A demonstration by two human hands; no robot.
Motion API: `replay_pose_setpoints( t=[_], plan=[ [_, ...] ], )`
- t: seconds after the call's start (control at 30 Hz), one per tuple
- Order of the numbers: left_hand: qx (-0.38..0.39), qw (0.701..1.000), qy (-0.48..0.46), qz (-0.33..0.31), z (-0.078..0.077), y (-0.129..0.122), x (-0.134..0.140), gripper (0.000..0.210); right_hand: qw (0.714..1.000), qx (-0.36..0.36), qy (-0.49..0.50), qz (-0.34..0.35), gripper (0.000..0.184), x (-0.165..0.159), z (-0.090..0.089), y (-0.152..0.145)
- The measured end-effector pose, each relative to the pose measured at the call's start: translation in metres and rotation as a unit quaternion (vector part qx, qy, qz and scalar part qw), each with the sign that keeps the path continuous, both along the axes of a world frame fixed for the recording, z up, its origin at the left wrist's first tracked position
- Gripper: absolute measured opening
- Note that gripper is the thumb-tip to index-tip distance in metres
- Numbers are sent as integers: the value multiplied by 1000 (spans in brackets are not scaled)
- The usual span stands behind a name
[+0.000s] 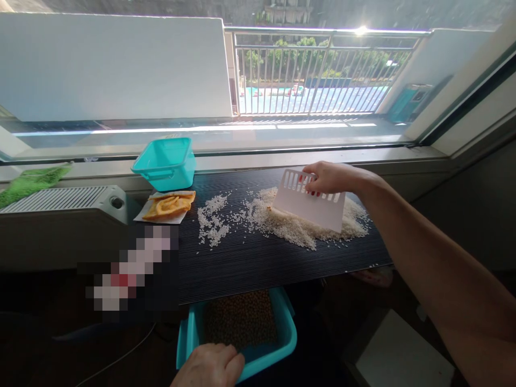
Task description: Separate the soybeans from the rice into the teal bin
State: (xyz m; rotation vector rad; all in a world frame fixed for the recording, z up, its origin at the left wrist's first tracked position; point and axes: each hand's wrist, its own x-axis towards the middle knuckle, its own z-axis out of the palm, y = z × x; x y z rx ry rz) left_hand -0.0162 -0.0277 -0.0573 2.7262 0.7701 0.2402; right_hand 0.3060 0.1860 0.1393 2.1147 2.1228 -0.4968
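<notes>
Fingers of my right hand [330, 178] are closed on the slotted top of a white plastic scraper [308, 207]. The scraper tilts over a spread pile of white rice [284, 228], and its lower edge is in the grains. A thinner patch of rice [213, 223] lies to the left on the dark table [242, 269]. At the bottom, my left hand [210, 366] grips the near rim of a turquoise tub [287, 336] just below the table's front edge. Small round brown pieces [242, 317] fill part of that tub; their kind is unclear.
Another turquoise tub [169, 166] stands at the table's back left, by the window. In front of it, a yellow-orange food-like piece [169, 207] rests on white paper. A white heater-like unit [72, 201] with a green bag [36, 183] on top stands left. A pale box [403, 349] sits low right.
</notes>
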Motion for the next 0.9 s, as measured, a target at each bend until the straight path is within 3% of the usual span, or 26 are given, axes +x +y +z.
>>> replay_pose_setpoints(
  t=[0.63, 0.73, 0.9],
  plan=[
    [39, 999, 7, 1, -4, -4, -1, 18, 996, -26, 68, 42, 28, -15, -11, 1],
    [43, 999, -1, 7, -2, -4, 1, 21, 997, -14, 75, 34, 31, -5, -8, -1],
    [41, 998, -38, 13, 1, 0, 3, 21, 999, 42, -6, -14, 33, 26, -4, 10]
  ],
)
